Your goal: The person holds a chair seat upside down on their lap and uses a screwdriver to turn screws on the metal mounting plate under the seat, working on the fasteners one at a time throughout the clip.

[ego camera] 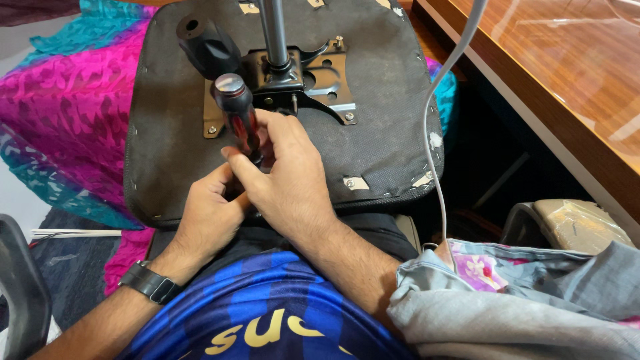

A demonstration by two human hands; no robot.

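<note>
An upturned black chair seat (373,87) lies before me, its fabric underside up. A black metal mounting plate (320,83) with a grey gas-lift post (275,33) is bolted at its middle. A black knob lever (208,45) sticks out at the plate's left. My right hand (287,180) grips a screwdriver with a red-and-black handle (239,113), held upright near the plate's lower left corner; its tip is hidden by my fingers. My left hand (207,217), with a black watch on the wrist, rests against the right hand at the screwdriver's base.
A pink and teal cloth (60,113) lies under the seat on the left. A wooden desk (553,73) runs along the right, with a white cable (437,140) hanging beside it. Grey and floral cloth (520,300) is bunched at lower right. A dark chair part (20,287) stands at lower left.
</note>
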